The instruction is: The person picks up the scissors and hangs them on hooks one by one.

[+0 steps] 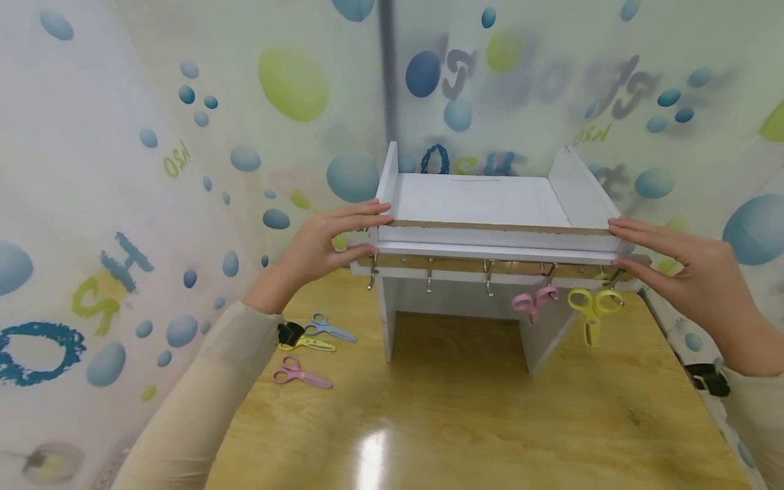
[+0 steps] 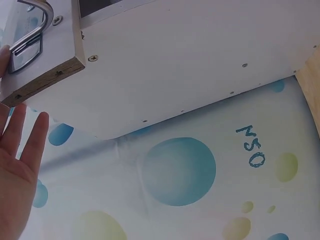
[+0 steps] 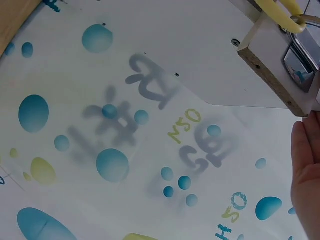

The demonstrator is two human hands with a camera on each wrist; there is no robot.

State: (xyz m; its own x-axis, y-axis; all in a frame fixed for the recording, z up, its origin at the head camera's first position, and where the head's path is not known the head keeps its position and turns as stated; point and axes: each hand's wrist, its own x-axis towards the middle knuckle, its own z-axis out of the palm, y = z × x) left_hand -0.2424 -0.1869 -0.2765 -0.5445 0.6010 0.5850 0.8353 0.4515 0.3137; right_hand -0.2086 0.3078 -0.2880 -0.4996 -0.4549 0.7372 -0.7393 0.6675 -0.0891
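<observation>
- Head view: left hand and right hand grip opposite ends of the white shelf, fingers above, thumbs below.
- It stands on the wooden table.
- Pink scissors and yellow scissors hang from its front hooks.
</observation>
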